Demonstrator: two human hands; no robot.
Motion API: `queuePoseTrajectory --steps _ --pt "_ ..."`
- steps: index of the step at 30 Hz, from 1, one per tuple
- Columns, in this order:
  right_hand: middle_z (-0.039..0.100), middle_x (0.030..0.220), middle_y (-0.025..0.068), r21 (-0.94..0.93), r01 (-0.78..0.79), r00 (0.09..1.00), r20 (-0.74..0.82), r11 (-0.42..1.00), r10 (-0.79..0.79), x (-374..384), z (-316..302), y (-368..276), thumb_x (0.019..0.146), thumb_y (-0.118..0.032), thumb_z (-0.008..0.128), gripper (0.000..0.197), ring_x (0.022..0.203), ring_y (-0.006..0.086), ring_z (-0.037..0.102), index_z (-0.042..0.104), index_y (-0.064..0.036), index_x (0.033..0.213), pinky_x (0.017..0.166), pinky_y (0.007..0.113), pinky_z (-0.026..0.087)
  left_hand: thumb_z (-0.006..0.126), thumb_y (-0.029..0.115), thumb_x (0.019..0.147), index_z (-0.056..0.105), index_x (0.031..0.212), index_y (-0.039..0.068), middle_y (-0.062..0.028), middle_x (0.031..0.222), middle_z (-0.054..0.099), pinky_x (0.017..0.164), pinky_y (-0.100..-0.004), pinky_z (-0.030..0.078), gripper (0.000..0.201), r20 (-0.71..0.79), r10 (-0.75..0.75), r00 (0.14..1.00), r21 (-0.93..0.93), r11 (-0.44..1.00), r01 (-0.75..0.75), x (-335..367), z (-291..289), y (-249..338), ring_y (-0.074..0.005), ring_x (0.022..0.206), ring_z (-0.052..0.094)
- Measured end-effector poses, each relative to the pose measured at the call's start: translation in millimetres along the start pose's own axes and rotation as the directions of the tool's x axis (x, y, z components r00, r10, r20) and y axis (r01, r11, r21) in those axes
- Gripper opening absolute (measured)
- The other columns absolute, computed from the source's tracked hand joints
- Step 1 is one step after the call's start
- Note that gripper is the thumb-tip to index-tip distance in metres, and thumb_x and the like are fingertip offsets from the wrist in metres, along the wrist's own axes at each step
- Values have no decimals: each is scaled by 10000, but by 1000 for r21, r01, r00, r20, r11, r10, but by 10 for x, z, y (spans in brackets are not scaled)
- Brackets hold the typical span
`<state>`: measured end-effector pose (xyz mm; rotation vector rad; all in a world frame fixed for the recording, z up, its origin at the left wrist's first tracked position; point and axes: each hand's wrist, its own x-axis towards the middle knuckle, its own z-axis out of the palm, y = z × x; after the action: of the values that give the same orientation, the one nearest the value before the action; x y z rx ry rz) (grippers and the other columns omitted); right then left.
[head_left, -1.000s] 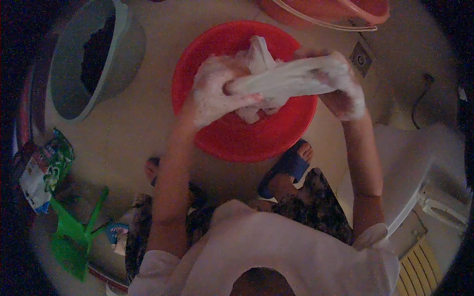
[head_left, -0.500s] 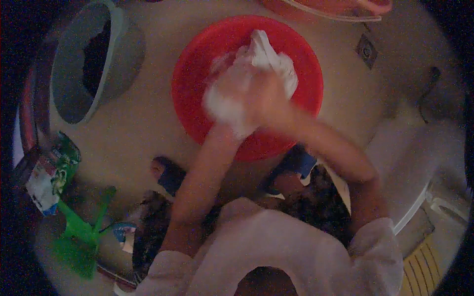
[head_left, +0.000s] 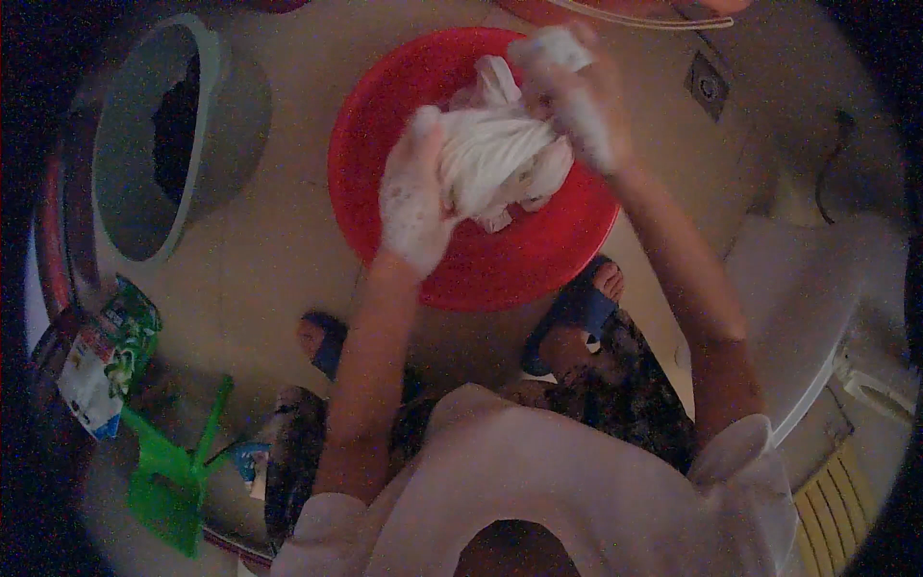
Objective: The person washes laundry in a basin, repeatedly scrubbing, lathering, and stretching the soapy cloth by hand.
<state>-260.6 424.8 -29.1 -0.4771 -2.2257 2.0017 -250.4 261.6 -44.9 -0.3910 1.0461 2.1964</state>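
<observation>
A bunched white cloth (head_left: 500, 159) is lifted over a round red basin (head_left: 471, 279), part of it hanging toward the inside. Suds coat my left hand (head_left: 415, 197), which is closed on the cloth's left side. My right hand (head_left: 588, 111), also foamy, is raised over the basin's upper right rim beside the cloth. Its fingers are curled, with something whitish at them; blur hides whether this is foam or a held thing.
To the left a grey-green tub (head_left: 197, 144) with dark contents stands tilted in view. A green dustpan-like thing (head_left: 168, 486) and a green and white packet (head_left: 106, 361) lie lower left. A drain cover (head_left: 708, 87) is at right, a reddish basin (head_left: 644, 10) at the top.
Both hands were together, blurred, on the cloth low in the basin. Now my right hand has moved up and right, away from my left, and the cloth is raised in my left hand.
</observation>
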Motion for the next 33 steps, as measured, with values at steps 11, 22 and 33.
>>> queuePoseTrajectory --steps 11,22,33 --pt "471 900 62 -216 103 988 139 971 -74 17 -241 -607 815 -140 529 210 830 165 482 413 -62 972 724 298 406 540 164 784 538 960 -4 -80 911 571 742 -268 426 243 275 187 943 738 587 -332 -179 -64 174 -148 833 531" --pt "553 888 39 -155 -36 881 462 987 104 -225 -156 -28 722 -153 569 176 829 130 515 524 -49 856 752 275 418 500 66 803 554 947 1 -78 898 565 745 -256 425 167 386 346 855 750 422 -509 -74 -10 298 -133 841 522" --pt "515 791 38 -397 249 858 514 884 -11 -532 -219 -485 693 -120 590 146 736 148 498 488 -56 774 651 270 413 639 148 694 543 972 26 -132 1184 430 917 -344 331 318 758 264 596 622 -17 -783 -16 -127 167 -263 1098 413"
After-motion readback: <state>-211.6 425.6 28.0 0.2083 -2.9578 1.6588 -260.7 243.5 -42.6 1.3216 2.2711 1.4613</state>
